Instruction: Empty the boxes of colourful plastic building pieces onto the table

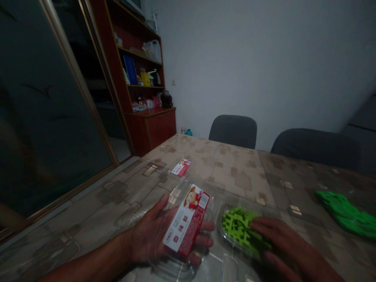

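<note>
Beneath the clear plastic lid (216, 192), my left hand (152, 231) lies palm up. Its thumb is at the lid's left edge and its fingertips show past the right side of a red and white label (188, 219). Joined or lying close to the lid, a clear tray (225, 237) on the table holds lime-green plastic pieces (235, 223) with a notched, lattice-like shape. My right hand (288, 239) reaches over the tray's right part, fingers stretched out onto the green pieces and thumb apart from them. It hides that end of the tray.
Another clear package with a red and white label (181, 167) lies farther back on the patterned table (235, 172). Brighter green pieces (346, 213) sit at the right. Two grey chairs (233, 129) stand behind the table, and a reddish cabinet (160, 127) at the back left.
</note>
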Tool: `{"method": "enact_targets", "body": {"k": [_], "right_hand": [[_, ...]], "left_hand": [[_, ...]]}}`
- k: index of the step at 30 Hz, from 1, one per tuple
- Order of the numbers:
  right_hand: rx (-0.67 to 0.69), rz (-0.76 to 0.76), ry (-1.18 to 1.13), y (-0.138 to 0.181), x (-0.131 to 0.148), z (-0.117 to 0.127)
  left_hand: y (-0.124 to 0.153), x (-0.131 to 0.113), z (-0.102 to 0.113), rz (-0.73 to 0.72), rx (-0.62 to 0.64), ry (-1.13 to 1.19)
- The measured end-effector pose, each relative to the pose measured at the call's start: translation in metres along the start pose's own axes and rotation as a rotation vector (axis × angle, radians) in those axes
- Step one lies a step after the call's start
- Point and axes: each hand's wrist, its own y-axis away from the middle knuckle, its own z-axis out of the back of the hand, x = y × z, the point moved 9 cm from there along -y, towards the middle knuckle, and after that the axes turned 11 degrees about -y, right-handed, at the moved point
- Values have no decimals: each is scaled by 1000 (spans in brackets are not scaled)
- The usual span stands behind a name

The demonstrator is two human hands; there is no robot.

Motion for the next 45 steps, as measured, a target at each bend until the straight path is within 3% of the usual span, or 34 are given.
{"method": "enact_targets", "body": {"k": [6,13,18,22,30,32,36,38,45], "right_hand": [[197,-108,-122,-34,1,-31],[327,-85,-329,-30,0,-30],[249,-93,-259,-41,0,-33],[294,-148,-109,-50,0,-44],[175,-178,-300,-48,-5,-23],[167,-173,-322,-48,-5,-17],[-14,-217,-255,-46,-15,18],[-29,-250,-230,-40,-19,27],[197,-143,-328,-33,5,-9]], "left_hand": [[3,3,5,19,-51,-18],[5,0,2,25,-26,-12],[6,2,-2,58,-42,-49],[4,4,-2,78,-95,-72],[3,1,-6,76,-89,-130],[5,-4,-1,58,-127,-134],[11,-25,21,-6,-283,-170],[11,-40,27,-42,-339,-228],[-15,-78,30,-90,-470,-528]]}}
